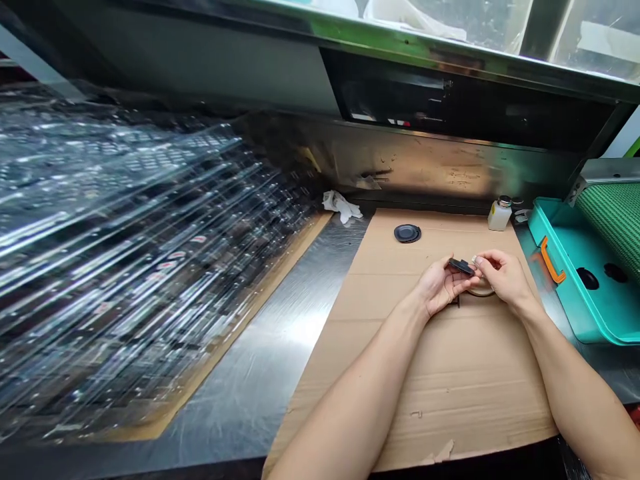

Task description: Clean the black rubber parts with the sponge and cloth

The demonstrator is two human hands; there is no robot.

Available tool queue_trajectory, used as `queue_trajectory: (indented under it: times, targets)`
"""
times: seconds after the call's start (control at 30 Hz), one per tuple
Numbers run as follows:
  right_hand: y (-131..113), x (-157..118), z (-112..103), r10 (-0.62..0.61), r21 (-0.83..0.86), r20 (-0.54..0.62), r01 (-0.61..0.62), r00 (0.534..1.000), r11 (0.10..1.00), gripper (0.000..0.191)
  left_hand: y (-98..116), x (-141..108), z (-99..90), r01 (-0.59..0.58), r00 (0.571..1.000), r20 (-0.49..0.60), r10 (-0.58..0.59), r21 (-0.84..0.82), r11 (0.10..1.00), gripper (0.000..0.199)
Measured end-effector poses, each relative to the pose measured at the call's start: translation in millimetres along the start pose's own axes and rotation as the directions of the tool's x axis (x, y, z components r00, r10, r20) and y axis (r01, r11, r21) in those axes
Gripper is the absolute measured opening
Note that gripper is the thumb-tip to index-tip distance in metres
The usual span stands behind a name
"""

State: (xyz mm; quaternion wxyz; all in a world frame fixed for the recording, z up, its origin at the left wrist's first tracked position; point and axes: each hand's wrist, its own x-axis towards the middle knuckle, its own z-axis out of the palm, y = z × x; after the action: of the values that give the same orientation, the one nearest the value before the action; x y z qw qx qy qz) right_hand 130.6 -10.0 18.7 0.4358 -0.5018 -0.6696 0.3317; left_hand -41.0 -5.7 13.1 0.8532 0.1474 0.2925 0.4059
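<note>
My left hand [441,285] is closed on a black round plastic part [461,267], which it holds tilted above the cardboard. Close beside it, my right hand [503,277] pinches a small white piece [475,259] at the part's edge; what exactly this piece is, I cannot make out. Under both hands a dark curved object [481,294] shows on the cardboard, mostly hidden by the fingers. Another black round part [407,233] lies flat farther back, to the left of my hands.
A cardboard sheet [380,313] covers part of the metal bench [280,333]. Clear plastic trays [165,267] are stacked at left, near a crumpled white cloth [343,205]. A small bottle [500,213] stands at the back. At right, a teal bin [575,313] holds black parts beside a green conveyor belt [615,213].
</note>
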Motion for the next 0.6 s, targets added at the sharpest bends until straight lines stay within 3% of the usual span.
queue_trajectory:
  times: [0.4,0.6]
  targets:
    - [-6,-2,2,0.023,-0.123,0.01,-0.022,1.0,0.992,0.025,-6,1,1.4,-0.015,1.0,-0.023,0.018,0.139,0.99,0.051]
    - [-6,-6,2,-0.133,-0.425,0.058,0.145,0.989,0.893,0.021,-14,1,0.6,-0.088,0.995,-0.019,0.099,0.316,0.945,0.045]
